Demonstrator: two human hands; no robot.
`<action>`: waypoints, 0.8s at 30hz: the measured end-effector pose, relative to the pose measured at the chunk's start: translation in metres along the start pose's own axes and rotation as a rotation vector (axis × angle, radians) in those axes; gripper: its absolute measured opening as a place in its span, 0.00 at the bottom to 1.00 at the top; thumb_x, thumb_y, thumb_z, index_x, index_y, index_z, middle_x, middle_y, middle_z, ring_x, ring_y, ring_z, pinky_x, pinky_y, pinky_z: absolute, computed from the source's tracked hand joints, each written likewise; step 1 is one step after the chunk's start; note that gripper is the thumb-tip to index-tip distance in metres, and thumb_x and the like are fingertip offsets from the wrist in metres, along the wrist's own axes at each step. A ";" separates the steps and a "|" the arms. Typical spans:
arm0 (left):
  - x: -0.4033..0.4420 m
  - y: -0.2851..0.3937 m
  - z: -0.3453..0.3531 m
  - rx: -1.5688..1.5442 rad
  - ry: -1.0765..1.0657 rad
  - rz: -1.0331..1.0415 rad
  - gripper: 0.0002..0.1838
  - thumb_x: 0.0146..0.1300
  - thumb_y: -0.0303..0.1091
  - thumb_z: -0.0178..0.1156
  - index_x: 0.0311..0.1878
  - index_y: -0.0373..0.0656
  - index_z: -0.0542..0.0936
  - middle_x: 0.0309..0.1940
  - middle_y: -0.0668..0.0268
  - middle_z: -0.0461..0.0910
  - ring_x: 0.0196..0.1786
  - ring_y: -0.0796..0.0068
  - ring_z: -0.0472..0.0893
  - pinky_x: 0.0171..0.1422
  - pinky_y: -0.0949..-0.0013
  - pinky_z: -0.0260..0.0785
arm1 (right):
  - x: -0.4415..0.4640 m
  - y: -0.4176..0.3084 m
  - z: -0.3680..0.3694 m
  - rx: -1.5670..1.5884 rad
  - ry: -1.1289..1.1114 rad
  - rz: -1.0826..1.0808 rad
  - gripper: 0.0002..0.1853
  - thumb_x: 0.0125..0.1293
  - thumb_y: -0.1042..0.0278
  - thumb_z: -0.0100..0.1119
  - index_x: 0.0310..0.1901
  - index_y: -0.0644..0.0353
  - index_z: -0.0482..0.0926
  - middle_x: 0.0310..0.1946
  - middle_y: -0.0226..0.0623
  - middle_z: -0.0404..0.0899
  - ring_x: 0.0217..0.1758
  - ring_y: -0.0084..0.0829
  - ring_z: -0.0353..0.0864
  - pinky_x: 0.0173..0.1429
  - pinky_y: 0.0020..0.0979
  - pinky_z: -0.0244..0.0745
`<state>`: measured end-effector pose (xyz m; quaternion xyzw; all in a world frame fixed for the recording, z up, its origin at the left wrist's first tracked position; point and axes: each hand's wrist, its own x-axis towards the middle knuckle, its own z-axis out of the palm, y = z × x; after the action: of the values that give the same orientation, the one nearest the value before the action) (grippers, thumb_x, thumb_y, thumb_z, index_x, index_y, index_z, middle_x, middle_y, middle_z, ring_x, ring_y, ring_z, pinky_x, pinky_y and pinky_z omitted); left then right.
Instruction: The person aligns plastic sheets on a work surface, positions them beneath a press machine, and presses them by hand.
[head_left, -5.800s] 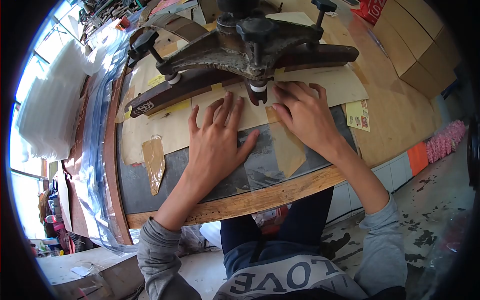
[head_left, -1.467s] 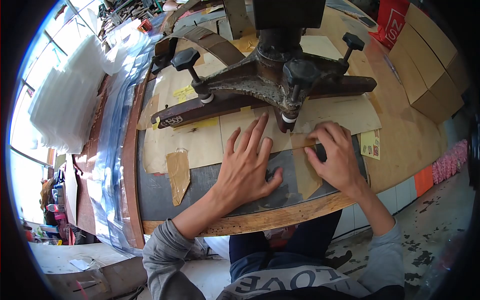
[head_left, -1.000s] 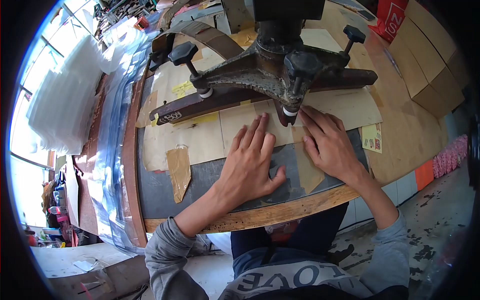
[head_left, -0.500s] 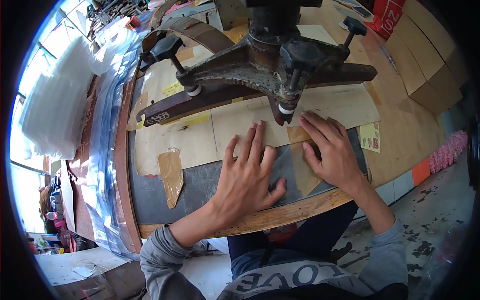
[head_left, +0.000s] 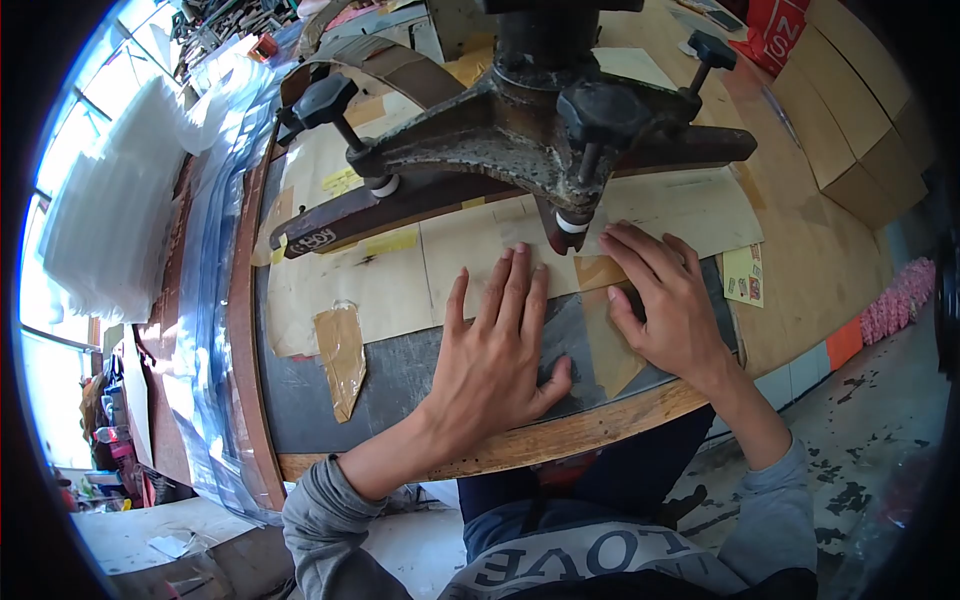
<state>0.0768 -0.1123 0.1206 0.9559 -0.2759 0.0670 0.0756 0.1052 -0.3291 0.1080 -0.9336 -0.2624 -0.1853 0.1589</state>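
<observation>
My left hand (head_left: 495,350) lies flat with its fingers stretched out, fingertips on the cream sheet (head_left: 385,285) and palm over the dark grey plate (head_left: 400,355). To its right, my right hand (head_left: 665,305) rests palm down, fingers extended over the sheet and thumb beside a strip of brown tape (head_left: 607,345). Neither hand holds anything. Just beyond my fingertips stands a metal press head (head_left: 480,140) with black knobs, fixed to a long dark bar (head_left: 420,205) above the sheet. Another piece of brown tape (head_left: 341,360) lies left of my left hand.
Clear plastic sheets (head_left: 205,300) run along the left side, near a tall stack of translucent plastic (head_left: 110,200). A cardboard box (head_left: 850,110) and a red bag (head_left: 775,35) stand at the back right. A wooden edge (head_left: 560,438) borders the plate nearest me.
The fingers of my left hand have straightened and spread slightly, the index finger now extended. My right hand stays in nearly the same place.
</observation>
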 end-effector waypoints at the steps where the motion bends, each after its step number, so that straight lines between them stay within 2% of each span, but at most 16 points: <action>1: 0.001 -0.001 0.001 0.009 0.003 -0.003 0.41 0.58 0.52 0.52 0.68 0.30 0.60 0.71 0.45 0.57 0.74 0.56 0.58 0.76 0.44 0.41 | 0.000 -0.001 0.000 -0.004 -0.003 0.002 0.23 0.58 0.68 0.59 0.56 0.63 0.74 0.58 0.41 0.72 0.61 0.36 0.73 0.66 0.45 0.61; 6: 0.006 -0.006 0.004 0.038 0.031 -0.010 0.42 0.58 0.52 0.51 0.68 0.28 0.60 0.71 0.45 0.58 0.75 0.58 0.58 0.76 0.42 0.38 | 0.008 0.003 0.010 0.027 0.049 -0.008 0.20 0.60 0.69 0.58 0.54 0.64 0.75 0.57 0.42 0.73 0.59 0.37 0.73 0.66 0.45 0.62; 9: 0.009 -0.012 0.009 0.048 0.118 0.020 0.41 0.59 0.53 0.50 0.64 0.25 0.65 0.68 0.42 0.61 0.72 0.54 0.62 0.74 0.38 0.42 | 0.014 0.005 0.015 0.037 0.072 -0.016 0.18 0.61 0.69 0.58 0.53 0.65 0.76 0.56 0.42 0.74 0.58 0.38 0.74 0.65 0.44 0.63; 12: 0.011 -0.016 0.010 0.053 0.080 0.000 0.41 0.59 0.51 0.51 0.68 0.27 0.60 0.70 0.44 0.59 0.74 0.55 0.58 0.75 0.41 0.40 | 0.017 0.008 0.019 0.046 0.092 -0.025 0.18 0.61 0.69 0.58 0.53 0.65 0.76 0.55 0.42 0.75 0.57 0.39 0.75 0.65 0.43 0.64; 18: 0.014 -0.021 0.015 0.016 0.109 0.011 0.40 0.59 0.49 0.52 0.68 0.28 0.60 0.69 0.44 0.60 0.74 0.55 0.58 0.75 0.43 0.46 | 0.020 0.012 0.024 0.050 0.117 -0.042 0.17 0.62 0.69 0.57 0.52 0.66 0.77 0.54 0.42 0.76 0.56 0.39 0.75 0.65 0.42 0.63; 21: 0.017 -0.029 0.017 -0.010 0.148 0.045 0.40 0.59 0.51 0.52 0.65 0.25 0.64 0.68 0.42 0.61 0.72 0.53 0.61 0.73 0.40 0.48 | 0.023 0.015 0.027 0.043 0.119 -0.039 0.17 0.62 0.69 0.56 0.52 0.66 0.77 0.53 0.42 0.77 0.56 0.38 0.75 0.65 0.42 0.63; 24: 0.020 -0.035 0.019 -0.004 0.164 0.056 0.39 0.59 0.50 0.52 0.65 0.26 0.63 0.67 0.43 0.63 0.72 0.54 0.62 0.74 0.40 0.49 | 0.028 0.017 0.028 0.015 0.122 -0.036 0.17 0.63 0.68 0.56 0.51 0.65 0.78 0.53 0.41 0.77 0.57 0.37 0.75 0.64 0.43 0.62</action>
<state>0.1139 -0.0963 0.1019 0.9389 -0.2957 0.1464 0.0979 0.1440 -0.3196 0.0916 -0.9145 -0.2705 -0.2426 0.1780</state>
